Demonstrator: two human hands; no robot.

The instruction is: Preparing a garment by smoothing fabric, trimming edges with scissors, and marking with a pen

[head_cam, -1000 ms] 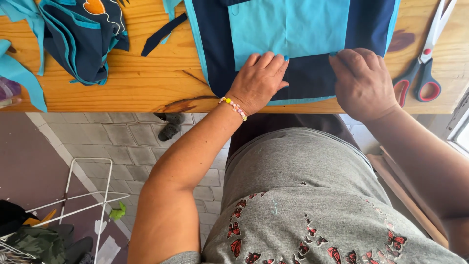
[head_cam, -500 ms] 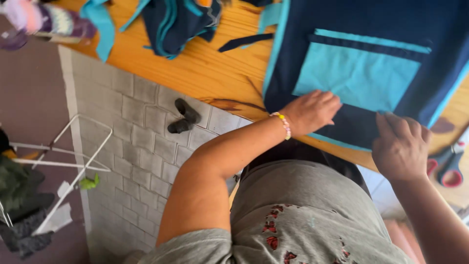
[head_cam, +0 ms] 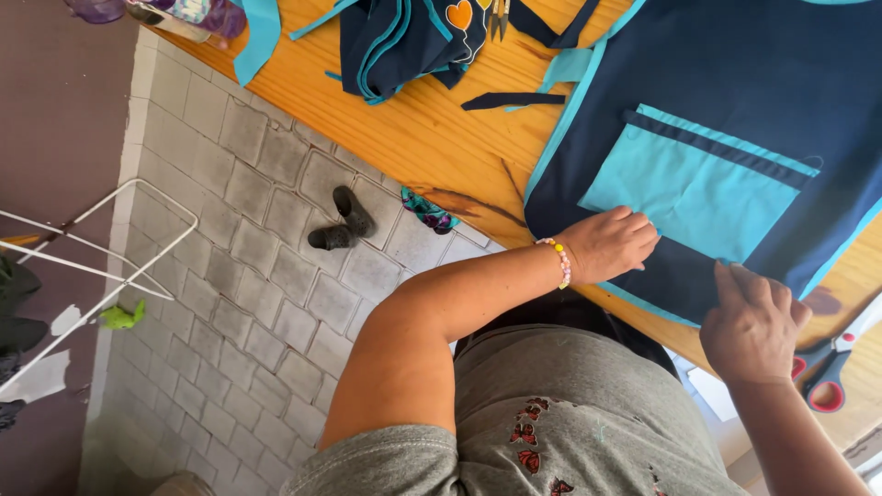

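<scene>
The left hand point(head_cam: 608, 244) lies flat, fingers loose, on a navy fabric apron with a turquoise pocket point(head_cam: 726, 138), spread on the wooden surface point(head_cam: 441, 138). The right hand point(head_cam: 751, 323) pinches its turquoise-trimmed lower edge. The pocket looks sewn on already. Red-handled scissors point(head_cam: 827, 372) rest just beside; a pile of navy fabric offcuts point(head_cam: 404, 41) sits farther off.

I am seeing a navy apron point(head_cam: 763, 101) with a turquoise pocket point(head_cam: 703, 184) lying on an orange-brown table point(head_cam: 441, 138), red-handled scissors point(head_cam: 831, 372) at lower right.
</scene>
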